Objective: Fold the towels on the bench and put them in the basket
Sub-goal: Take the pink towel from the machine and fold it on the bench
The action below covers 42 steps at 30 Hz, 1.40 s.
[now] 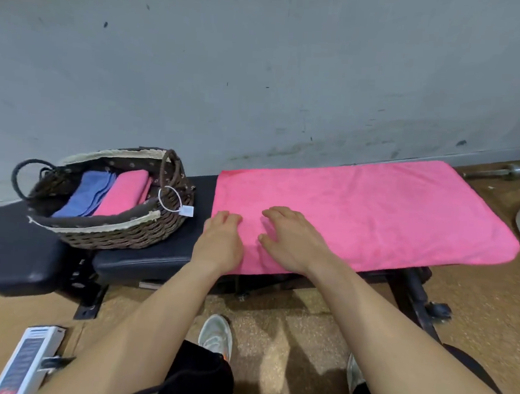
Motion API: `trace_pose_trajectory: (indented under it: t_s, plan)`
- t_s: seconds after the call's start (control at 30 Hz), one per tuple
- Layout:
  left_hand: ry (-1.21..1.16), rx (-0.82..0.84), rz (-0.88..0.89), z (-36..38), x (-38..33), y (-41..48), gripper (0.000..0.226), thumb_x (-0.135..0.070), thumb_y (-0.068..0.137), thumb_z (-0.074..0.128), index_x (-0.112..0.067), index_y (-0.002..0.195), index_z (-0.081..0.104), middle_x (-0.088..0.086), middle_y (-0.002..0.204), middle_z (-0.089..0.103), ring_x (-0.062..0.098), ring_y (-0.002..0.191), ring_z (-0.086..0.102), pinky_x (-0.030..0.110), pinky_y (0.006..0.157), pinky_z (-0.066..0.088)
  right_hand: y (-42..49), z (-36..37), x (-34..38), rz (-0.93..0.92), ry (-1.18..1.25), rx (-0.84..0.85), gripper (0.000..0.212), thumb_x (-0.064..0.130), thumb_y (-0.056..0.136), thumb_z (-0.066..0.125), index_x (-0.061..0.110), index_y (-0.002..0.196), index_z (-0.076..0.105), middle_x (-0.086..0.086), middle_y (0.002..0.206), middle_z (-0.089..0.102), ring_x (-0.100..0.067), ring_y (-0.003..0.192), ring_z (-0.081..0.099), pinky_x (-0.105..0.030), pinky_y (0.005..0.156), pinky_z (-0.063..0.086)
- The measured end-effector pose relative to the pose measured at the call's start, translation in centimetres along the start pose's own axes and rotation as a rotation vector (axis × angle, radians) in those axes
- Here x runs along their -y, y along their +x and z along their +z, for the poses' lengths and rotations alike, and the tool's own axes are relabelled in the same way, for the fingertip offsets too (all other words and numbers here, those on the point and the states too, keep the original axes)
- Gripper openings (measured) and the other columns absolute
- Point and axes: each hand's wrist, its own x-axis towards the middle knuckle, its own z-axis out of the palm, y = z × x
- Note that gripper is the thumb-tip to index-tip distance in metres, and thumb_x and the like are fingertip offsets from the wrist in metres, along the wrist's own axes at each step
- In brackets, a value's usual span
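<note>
One basket (113, 236) left of pink towel (373, 210), barbell (510, 171) behind bench (158, 251)

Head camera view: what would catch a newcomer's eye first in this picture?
The large pink towel spread flat over the black bench stands out, with the left hand and right hand resting on its left end. Left of it a woven basket holds a folded blue towel and a folded pink towel.
</note>
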Motion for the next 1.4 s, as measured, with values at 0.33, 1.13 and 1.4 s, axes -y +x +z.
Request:
trace_pose_trajectory:
  t_s: [0.33, 1.13, 1.4]
  plan:
    - [0.055, -0.038, -0.205, -2.0, 3.3, -3.9, 0.059, -0.055, 0.089, 0.06, -0.012, 0.128, 0.048, 0.011, 0.129, 0.046, 0.032, 0.123, 0.044, 0.045, 0.096, 0.045, -1.5, 3.9, 3.7, -0.081, -0.169, 0.136, 0.064, 0.042, 0.094, 0.048, 0.024, 0.154, 0.033, -0.006, 0.161, 0.028, -0.034, 0.144, 0.026, -0.045, 0.118, 0.027]
    - [-0.934, 0.096, -0.195, -3.5, 2.0, -2.6, 0.011, 0.0, 0.084, 0.07, -0.005, 0.094, 0.071, 0.016, 0.08, 0.071, 0.024, 0.067, 0.068, 0.035, 0.066, 0.06, -0.8, 3.8, 4.9, -0.031, 0.082, -0.095, 0.046, 0.061, 0.083, 0.062, 0.022, 0.108, 0.059, 0.0, 0.106, 0.058, -0.024, 0.096, 0.059, -0.036, 0.079, 0.046]
    - [-0.736, -0.096, -0.111, -3.4, 1.7, -0.9, 0.013, -0.015, 0.088, 0.065, -0.023, 0.099, 0.065, 0.001, 0.071, 0.063, 0.019, 0.066, 0.065, 0.034, 0.063, 0.055, -0.3, 2.2, 2.7, 0.048, 0.1, -0.178, 0.021, 0.031, 0.094, 0.052, 0.022, 0.076, 0.059, 0.0, 0.076, 0.058, -0.03, 0.083, 0.058, -0.035, 0.061, 0.04]
